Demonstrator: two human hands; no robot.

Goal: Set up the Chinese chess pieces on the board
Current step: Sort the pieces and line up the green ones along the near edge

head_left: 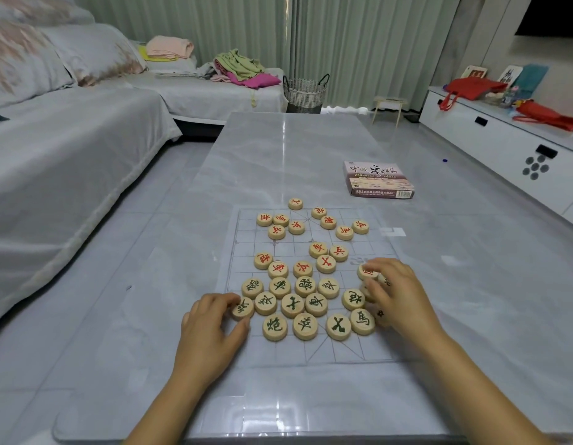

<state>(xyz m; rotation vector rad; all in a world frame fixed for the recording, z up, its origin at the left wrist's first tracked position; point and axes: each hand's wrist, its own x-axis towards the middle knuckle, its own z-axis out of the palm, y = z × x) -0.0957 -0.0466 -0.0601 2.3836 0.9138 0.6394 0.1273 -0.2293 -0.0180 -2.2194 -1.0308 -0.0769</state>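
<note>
We start with the surface (310,149), a glossy grey marble-look top beside a covered sofa (70,149), with the game's box (379,180) lying well beyond the play area on the right. On the near half lies the board (368,345), a thin clear sheet whose grid we can barely make out against the marbling. The pieces (293,305) are heaped on it in no order: red-marked discs mostly toward the far side, green-marked ones packed edge to edge in the near cluster, none yet on a starting point.

Our left hand (208,335) curls loosely over the green disc (242,308) at the cluster's left edge, fingertips touching it. Whether it is pinched or only touched, we cannot tell. Our right hand (399,297) is bent over several discs at the right edge, its fingertips on a red-marked one (367,272); a true grip we cannot confirm.

Our worry is the film sheet: it looks light enough to slide or wrinkle on the polished top if we drag pieces rather than lift them. Tight packing also means that moving one disc could shove its neighbours, and the faint lines invite misplacement.
</note>
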